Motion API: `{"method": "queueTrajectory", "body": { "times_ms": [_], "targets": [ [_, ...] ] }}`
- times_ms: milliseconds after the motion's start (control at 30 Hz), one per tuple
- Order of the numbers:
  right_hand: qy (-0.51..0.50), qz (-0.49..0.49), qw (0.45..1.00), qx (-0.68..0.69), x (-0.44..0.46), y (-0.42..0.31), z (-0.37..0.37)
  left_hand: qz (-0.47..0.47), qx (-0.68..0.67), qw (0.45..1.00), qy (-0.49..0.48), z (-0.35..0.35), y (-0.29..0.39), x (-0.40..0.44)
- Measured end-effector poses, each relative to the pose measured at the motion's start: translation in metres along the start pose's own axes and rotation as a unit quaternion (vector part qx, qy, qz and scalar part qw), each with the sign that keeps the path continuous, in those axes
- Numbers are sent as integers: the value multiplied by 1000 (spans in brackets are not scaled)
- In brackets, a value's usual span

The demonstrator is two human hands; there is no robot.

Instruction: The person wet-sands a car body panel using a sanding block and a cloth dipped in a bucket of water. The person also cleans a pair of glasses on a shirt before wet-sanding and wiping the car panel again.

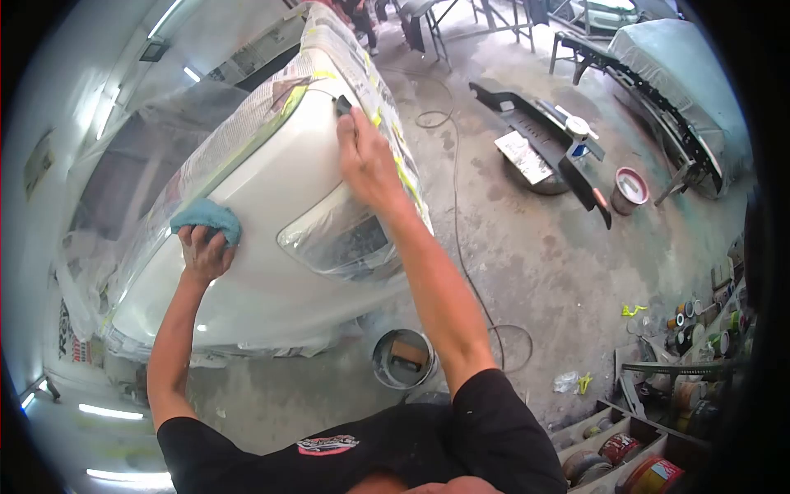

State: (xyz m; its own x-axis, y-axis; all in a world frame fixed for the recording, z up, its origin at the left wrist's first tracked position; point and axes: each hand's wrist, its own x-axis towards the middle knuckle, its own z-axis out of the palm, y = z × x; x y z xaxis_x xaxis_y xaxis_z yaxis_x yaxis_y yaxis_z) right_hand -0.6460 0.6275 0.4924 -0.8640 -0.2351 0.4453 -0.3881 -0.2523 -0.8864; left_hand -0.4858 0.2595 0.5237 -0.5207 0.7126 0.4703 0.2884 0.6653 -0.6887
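A pale, glossy car body panel (247,276) lies in front of me, edged with newspaper and yellow-green masking tape (284,115). My left hand (207,257) presses a folded blue-green cloth (207,216) onto the panel's left part, fingers curled over it. Farther up, near the taped right edge, my right hand (369,160) pinches a small black piece (342,104) against the panel; its exact kind is not clear. Below that hand, clear plastic film (333,235) covers a lamp-shaped area.
A bucket (378,362) holding a brown block stands on the floor below the panel. A thin hose (457,206) crosses the concrete. To the right are a black trim part (531,123), a reddish can (630,193) and shelves with several cans. Another person's legs (364,23) show at the top.
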Motion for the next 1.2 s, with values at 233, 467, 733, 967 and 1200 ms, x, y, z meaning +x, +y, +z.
{"method": "queueTrajectory", "body": {
  "times_ms": [233, 467, 733, 967, 1200],
  "targets": [
    [25, 5, 997, -77, 0, 6, 5, -15, -15, 1000, -2, -4, 5, 6],
    [146, -175, 943, -243, -92, 17, 89, -20, -26, 999, -6, 0, 2, 0],
    [213, -78, 942, -246, -52, 4, 90, -31, -23, 999, 1, -8, 7, 8],
    [154, 0, 973, -174, -20, -6, 53, -29, -17, 999, 2, -5, 5, 9],
    [228, -150, 904, -331, -29, 45, 77, -28, -26, 999, 13, -5, 5, 12]
  ]
}}
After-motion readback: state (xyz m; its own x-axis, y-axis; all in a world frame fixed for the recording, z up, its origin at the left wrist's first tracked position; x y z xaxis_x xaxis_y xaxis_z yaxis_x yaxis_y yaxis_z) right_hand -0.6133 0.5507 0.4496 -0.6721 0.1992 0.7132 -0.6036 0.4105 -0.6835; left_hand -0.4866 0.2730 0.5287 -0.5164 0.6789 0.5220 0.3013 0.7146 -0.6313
